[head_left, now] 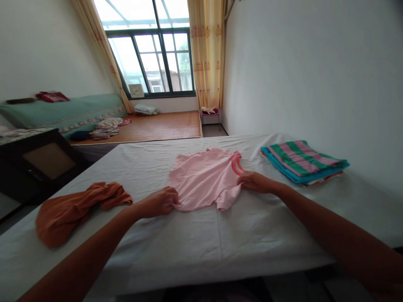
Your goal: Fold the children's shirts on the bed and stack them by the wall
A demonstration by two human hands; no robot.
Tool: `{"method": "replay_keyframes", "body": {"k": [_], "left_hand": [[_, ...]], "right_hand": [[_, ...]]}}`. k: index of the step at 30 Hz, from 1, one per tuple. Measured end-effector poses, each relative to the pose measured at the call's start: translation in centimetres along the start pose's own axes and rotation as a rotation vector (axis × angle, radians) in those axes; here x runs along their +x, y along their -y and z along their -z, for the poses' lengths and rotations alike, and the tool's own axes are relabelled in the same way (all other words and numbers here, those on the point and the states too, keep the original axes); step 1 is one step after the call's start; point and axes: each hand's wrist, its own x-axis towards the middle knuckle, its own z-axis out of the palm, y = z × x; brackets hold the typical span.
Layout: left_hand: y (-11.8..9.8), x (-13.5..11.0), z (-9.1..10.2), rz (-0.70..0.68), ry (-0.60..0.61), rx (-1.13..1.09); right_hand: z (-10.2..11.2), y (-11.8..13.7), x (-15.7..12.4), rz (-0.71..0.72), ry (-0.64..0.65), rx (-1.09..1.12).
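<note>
Left hand (159, 202), right hand (256, 182) pinch pink shirt (204, 178).

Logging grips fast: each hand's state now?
Left hand: closed on the pink shirt, at its hem.
Right hand: closed on it beside the collar.

The left hand (159, 202) bunches the near-left hem of the small pink cotton T-shirt (201, 178), so its fingertips are buried in the fabric. The right hand (255, 182) lies at the shirt's near shoulder; whether it pinches the cloth cannot be told. Both forearms run off the near edge of the view. The white-sheeted bed (220, 243) is cut off left and right. The folded green-and-pink striped cloth (302, 161) on the right covers the layers beneath it. On the far windowsill, the small white clock (136, 90) has a face too small to read.
</note>
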Motion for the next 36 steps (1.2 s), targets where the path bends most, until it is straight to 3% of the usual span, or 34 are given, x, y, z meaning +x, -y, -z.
{"method": "replay_keyframes", "body": {"k": [2, 4, 7, 9, 12, 16, 18, 21, 23, 27, 30, 33, 36], "left_hand": [[0.0, 0.1, 0.3, 0.063, -0.012, 0.037], [0.0, -0.2, 0.9, 0.103, 0.022, 0.024], [-0.2, -1.0, 1.6, 0.097, 0.085, -0.026], [0.0, -1.1, 1.9, 0.073, 0.118, -0.087], [1.0, 0.4, 2.3, 0.102, 0.035, -0.261], [3.7, 3.9, 1.9, 0.335, -0.393, -0.520], [4.9, 5.3, 1.2, 0.463, -0.536, -0.619], [6.1, 5.9, -0.1, 0.539, -0.631, -0.723], [6.3, 5.7, -0.8, 0.528, -0.648, -0.743], [6.1, 5.1, -1.1, 0.452, -0.568, -0.695], [5.9, 4.6, -0.3, 0.387, -0.463, -0.637], [6.3, 3.4, 0.9, 0.322, -0.297, -0.661], [6.9, 2.1, 1.8, 0.291, -0.063, -0.673]], "right_hand": [[1.1, 0.0, -0.5, -0.062, 0.040, 0.129], [2.3, 0.2, -1.4, -0.113, 0.172, 0.245], [3.6, 0.8, -2.9, -0.195, 0.394, 0.303], [3.8, 0.8, -3.3, -0.237, 0.437, 0.329], [4.0, 0.3, -2.5, -0.253, 0.319, 0.427], [3.9, -0.8, 0.3, -0.328, -0.039, 0.458], [3.5, -1.3, 1.3, -0.391, -0.180, 0.365], [2.6, -2.2, 1.4, -0.381, -0.302, 0.304], [2.2, -2.8, 0.7, -0.357, -0.311, 0.346], [1.9, -3.5, -0.7, -0.399, -0.211, 0.393], [1.7, -3.5, -0.6, -0.384, -0.240, 0.442], [1.7, -3.6, -0.3, -0.370, -0.302, 0.478], [2.0, -3.9, -0.5, -0.401, -0.173, 0.438]]}}
